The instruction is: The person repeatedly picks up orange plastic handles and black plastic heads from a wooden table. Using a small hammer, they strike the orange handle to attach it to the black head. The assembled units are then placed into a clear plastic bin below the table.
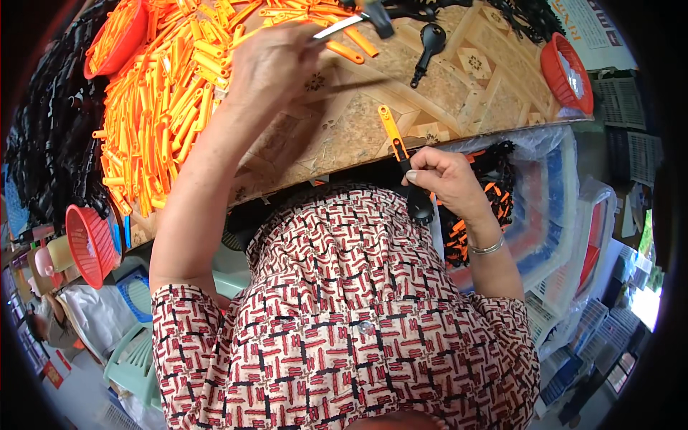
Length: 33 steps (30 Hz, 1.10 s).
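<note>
My left hand (pixel 276 61) is raised over the table, closed around a hammer (pixel 342 27) with a shiny metal shaft and a dark head. At the table's front edge, my right hand (pixel 448 179) pinches a black spoon-shaped part (pixel 421 206). An orange handle piece (pixel 390 129) is joined to its narrow end and points away from me over the tabletop. Another black spoon-shaped part (pixel 431 46) lies farther back on the table. Left of my left forearm spreads a large heap of orange handle pieces (pixel 161 115).
Dark parts (pixel 46 129) are piled at the far left. Red baskets stand at the back left (pixel 132 43), near left (pixel 93 244) and right (pixel 562 75). Below the table's right edge, a plastic-lined container (pixel 541 193) sits beside black and orange pieces (pixel 459 236). A green chair (pixel 132 365) is at lower left.
</note>
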Each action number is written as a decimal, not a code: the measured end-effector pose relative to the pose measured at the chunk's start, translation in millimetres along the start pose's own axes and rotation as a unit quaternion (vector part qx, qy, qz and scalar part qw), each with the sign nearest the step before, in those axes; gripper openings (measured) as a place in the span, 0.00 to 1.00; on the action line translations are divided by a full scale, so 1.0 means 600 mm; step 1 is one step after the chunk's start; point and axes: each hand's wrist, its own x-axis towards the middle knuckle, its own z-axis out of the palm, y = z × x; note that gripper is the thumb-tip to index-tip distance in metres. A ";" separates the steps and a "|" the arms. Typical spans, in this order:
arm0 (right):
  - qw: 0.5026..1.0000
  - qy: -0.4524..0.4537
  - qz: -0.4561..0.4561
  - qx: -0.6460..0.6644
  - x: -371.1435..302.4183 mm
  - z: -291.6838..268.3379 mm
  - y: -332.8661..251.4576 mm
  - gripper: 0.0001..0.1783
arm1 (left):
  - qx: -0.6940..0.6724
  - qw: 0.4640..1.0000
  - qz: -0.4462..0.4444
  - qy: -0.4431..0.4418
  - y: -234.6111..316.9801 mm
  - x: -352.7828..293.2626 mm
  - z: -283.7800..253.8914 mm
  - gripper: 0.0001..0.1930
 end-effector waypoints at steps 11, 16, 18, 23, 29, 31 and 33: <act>0.994 -0.007 -0.011 0.104 0.018 0.037 0.015 0.09 | 0.103 0.985 0.083 -0.110 0.037 0.003 0.024 0.13; 0.996 0.059 -0.048 0.042 0.023 0.068 0.029 0.09 | -0.155 0.982 -0.017 -0.109 0.061 -0.026 -0.013 0.15; 0.997 0.071 -0.029 0.027 0.021 0.069 0.023 0.10 | -0.358 0.888 -0.176 -0.231 0.075 -0.034 -0.024 0.14; 0.995 0.084 -0.015 0.043 0.019 0.071 0.011 0.10 | -0.525 0.783 -0.233 -0.241 0.099 -0.070 0.001 0.09; 0.993 0.079 -0.019 0.086 0.022 0.074 0.013 0.10 | -0.486 0.807 -0.257 -0.214 0.107 -0.074 0.012 0.08; 0.991 0.074 -0.021 0.108 0.020 0.073 0.015 0.10 | -0.472 0.821 -0.245 -0.207 0.110 -0.074 0.008 0.09; 0.990 0.070 -0.022 0.122 0.020 0.073 0.020 0.10 | -0.448 0.837 -0.237 -0.205 0.109 -0.076 0.008 0.09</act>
